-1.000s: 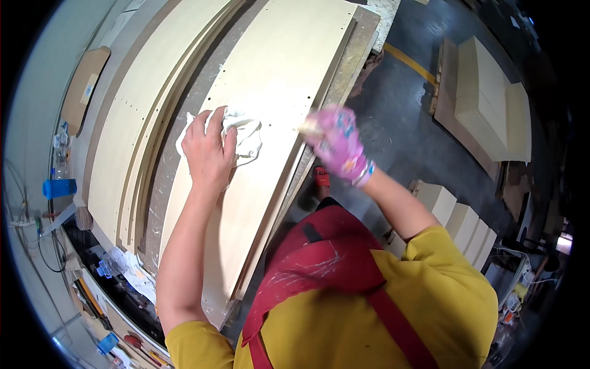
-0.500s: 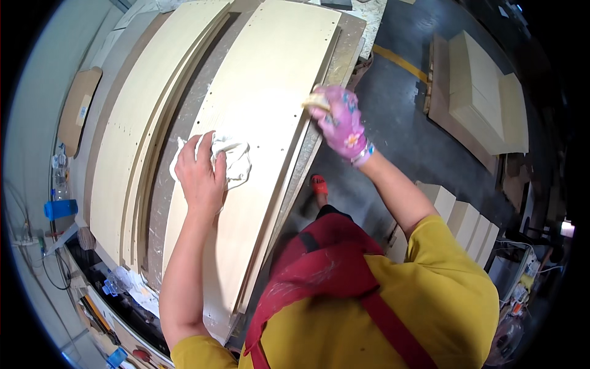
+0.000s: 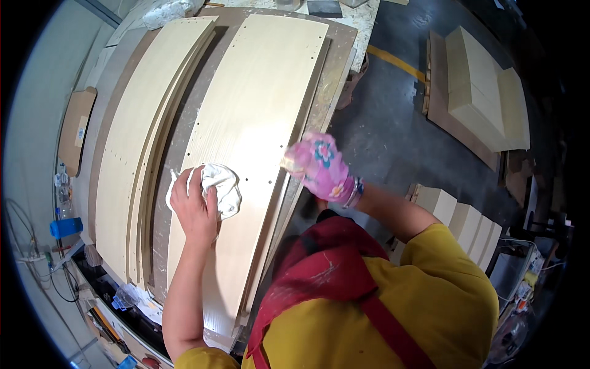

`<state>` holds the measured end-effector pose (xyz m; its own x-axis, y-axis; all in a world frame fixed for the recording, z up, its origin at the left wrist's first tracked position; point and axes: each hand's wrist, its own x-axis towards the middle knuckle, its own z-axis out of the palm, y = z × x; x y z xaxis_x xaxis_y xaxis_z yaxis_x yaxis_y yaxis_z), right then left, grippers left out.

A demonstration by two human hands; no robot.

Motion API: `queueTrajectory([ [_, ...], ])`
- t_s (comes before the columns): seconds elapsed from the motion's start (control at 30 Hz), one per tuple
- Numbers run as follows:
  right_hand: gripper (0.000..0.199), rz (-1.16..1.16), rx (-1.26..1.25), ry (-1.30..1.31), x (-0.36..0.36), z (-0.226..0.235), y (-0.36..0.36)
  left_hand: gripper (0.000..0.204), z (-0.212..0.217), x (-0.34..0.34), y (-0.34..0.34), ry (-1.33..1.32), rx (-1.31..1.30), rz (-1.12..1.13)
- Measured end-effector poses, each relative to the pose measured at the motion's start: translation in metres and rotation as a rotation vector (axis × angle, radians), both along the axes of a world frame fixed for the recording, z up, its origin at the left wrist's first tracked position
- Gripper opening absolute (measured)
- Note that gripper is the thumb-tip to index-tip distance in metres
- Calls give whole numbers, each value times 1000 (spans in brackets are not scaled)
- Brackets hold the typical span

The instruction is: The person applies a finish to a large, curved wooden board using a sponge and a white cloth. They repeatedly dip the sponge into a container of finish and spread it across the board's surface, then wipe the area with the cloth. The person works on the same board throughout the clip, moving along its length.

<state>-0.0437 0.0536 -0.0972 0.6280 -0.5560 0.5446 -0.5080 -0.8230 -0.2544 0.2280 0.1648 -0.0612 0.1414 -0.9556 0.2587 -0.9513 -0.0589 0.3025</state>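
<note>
A long, pale wooden board [image 3: 264, 80] with small drilled holes lies in front of me, on top of at least one similar board. My bare left hand [image 3: 195, 208] rests on its left part, fingers curled over a bunched white cloth [image 3: 224, 189]. At the board's right edge is my right hand [image 3: 319, 166], in a pink flowered glove. Its fingers close round a small pale tan pad [image 3: 287, 162], mostly hidden by the glove and slightly blurred. The pad's exact kind cannot be made out.
Left of the board lies another stack of pale boards [image 3: 147, 92] on the brown worktable [image 3: 175, 132]. Stacked pale panels [image 3: 476, 86] stand on the floor at far right, more panels [image 3: 458, 215] nearer me. A blue plastic piece [image 3: 66, 228] sits at the left.
My right hand has slid toward me along the board's right edge with the pad. The left hand stays on the cloth at about the same spot. The whole view has shifted slightly.
</note>
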Motion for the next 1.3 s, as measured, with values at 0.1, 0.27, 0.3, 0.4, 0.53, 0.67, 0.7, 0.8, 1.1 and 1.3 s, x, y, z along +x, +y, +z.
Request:
queueTrajectory([
  [0.1, 29, -119, -2, -61, -4, -7, -34, 42, -1, 0, -1, -12, -3, -2],
  [0.27, 24, -212, 162, -239, -9, 4, -74, 43, 1, 0, -2, -20, 26, 12],
  [0.3, 26, -44, -129, -81, -14, 5, -67, 43, 0, 0, -2, -22, 27, 20],
  [0.4, 32, -14, 42, 109, -4, 19, -34, 42, -2, 0, 2, -20, 28, 23],
  [0.53, 27, -149, 86, -182, -17, 7, -103, 42, 2, -2, -2, -14, 41, 20],
  [0.67, 28, -197, 32, -187, -27, 2, -135, 42, 4, -2, -2, -17, 44, 24],
  [0.7, 29, -134, -14, -138, -26, 4, -123, 42, 3, -2, -3, -15, 37, 24],
  [0.8, 31, -13, 23, -133, -20, 2, -94, 41, 3, -3, -1, -12, 44, 25],
  [1.1, 26, -189, 94, -241, -40, 15, -175, 41, 5, -4, -3, -18, 35, 24],
  [1.3, 28, -66, -45, 77, -38, 11, -138, 41, 5, -4, -3, -2, 36, 22],
])
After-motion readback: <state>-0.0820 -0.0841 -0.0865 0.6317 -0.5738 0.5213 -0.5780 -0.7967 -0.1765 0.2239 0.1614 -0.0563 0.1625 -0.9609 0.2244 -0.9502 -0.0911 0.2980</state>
